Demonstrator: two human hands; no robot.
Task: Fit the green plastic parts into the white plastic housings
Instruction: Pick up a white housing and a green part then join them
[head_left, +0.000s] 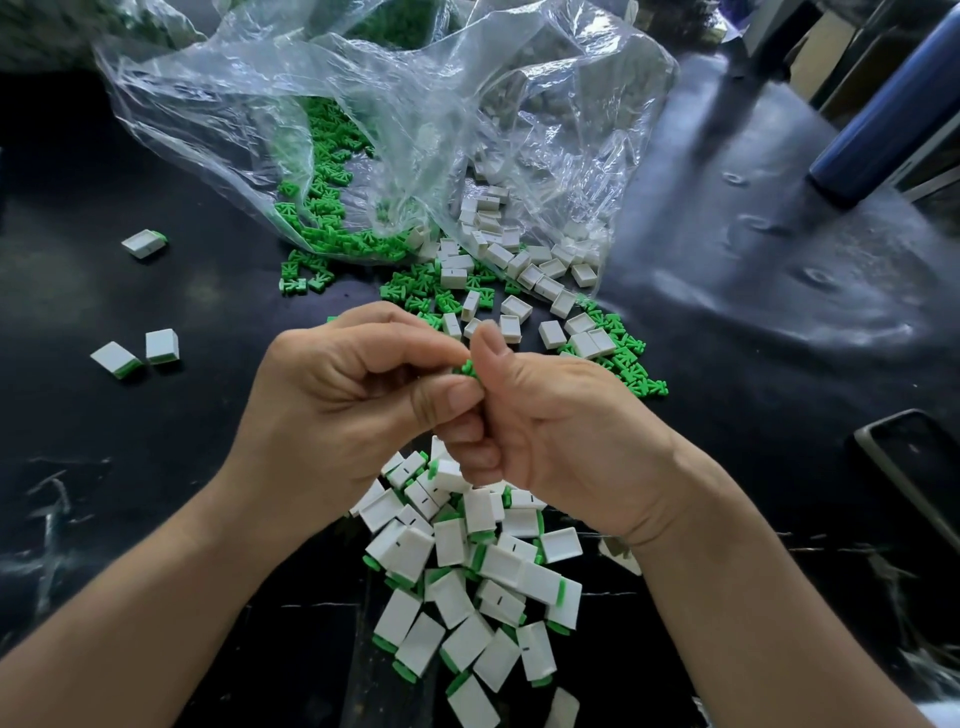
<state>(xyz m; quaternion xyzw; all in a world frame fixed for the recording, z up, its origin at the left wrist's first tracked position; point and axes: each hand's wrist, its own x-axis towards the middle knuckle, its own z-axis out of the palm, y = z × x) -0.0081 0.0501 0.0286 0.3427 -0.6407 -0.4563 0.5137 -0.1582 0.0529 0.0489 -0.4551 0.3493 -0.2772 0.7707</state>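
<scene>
My left hand and my right hand meet fingertip to fingertip above the table's middle. Between them a small green part shows, pinched by the thumbs and fingers of both hands. A white housing peeks out under my right hand's curled fingers; which hand holds it I cannot tell. Below the hands lies a pile of white housings with green parts fitted. Beyond the hands, loose green parts and empty white housings spill from a clear plastic bag.
Three fitted housings lie apart at the left. A phone rests at the right edge of the black table. A dark blue cylinder stands at the far right.
</scene>
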